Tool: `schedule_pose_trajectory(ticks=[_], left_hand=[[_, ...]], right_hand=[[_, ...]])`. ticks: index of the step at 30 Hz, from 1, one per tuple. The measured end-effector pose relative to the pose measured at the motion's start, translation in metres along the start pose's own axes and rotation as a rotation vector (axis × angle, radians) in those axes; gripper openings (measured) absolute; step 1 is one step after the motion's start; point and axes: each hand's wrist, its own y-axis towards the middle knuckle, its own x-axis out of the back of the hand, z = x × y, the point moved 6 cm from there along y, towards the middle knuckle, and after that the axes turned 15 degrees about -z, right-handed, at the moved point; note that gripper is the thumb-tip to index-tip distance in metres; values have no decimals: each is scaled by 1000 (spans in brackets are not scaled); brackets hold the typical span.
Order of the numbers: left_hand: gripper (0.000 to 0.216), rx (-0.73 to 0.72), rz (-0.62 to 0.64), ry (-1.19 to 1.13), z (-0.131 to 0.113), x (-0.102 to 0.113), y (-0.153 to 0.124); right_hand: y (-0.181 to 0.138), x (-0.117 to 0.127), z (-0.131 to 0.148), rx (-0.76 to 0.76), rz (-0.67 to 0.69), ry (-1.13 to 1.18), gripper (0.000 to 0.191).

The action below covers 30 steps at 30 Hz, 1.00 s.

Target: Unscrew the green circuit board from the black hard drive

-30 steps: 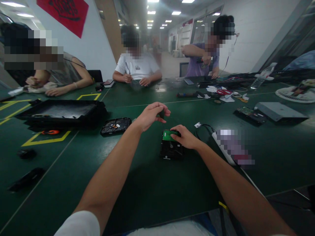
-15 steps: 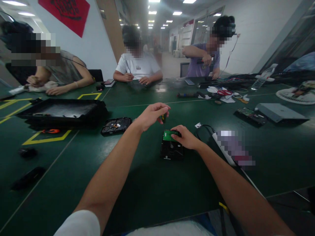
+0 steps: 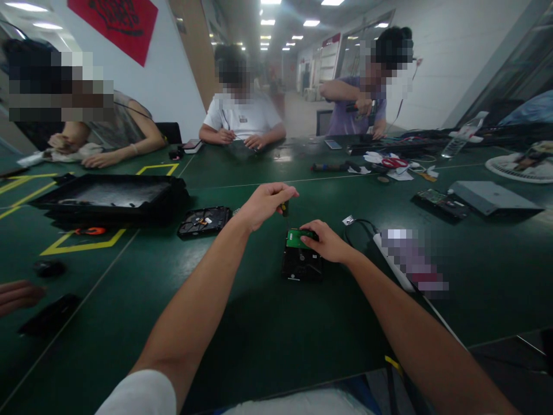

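A black hard drive with a green circuit board point(image 3: 298, 238) lies on the green table in front of me. My right hand point(image 3: 322, 239) is closed over the drive's right edge, its thumb on the board. Above the drive's far left corner, my left hand point(image 3: 271, 203) grips a screwdriver point(image 3: 284, 208) by its yellow and black handle. The thin shaft points down toward the far edge of the board; whether the tip touches a screw is too small to tell. Left of my forearm sits another opened black drive case point(image 3: 204, 222).
Black stacked trays point(image 3: 112, 196) stand at the left, with an orange-handled tool point(image 3: 90, 231) before them. A white power strip point(image 3: 393, 262) lies at the right, near a grey metal box point(image 3: 492, 199) and a bottle point(image 3: 464, 137). Three people work across the table.
My left hand's fingers have shifted slightly around the screwdriver handle. The right hand and the drive stay put. Another person's hand has come in at the left edge.
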Motion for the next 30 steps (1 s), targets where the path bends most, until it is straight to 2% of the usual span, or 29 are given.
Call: schedule_pose_trajectory(ticks=[4, 14, 21, 27, 30], left_hand=[[32, 26, 24, -32, 0, -2, -2], [20, 142, -13, -181, 1, -3, -2], [18, 55, -13, -74, -7, 0, -2], [16, 128, 65, -207, -4, -6, -4], [13, 146, 66, -258, -3, -8, -5]], right_hand=[[0, 1, 1, 1, -1, 1, 33], [0, -1, -3, 9, -13, -16, 34], [0, -1, -2, 7, -5, -5, 34], [0, -3, -4, 10, 1, -12, 35], [0, -3, -4, 7, -3, -11, 35]])
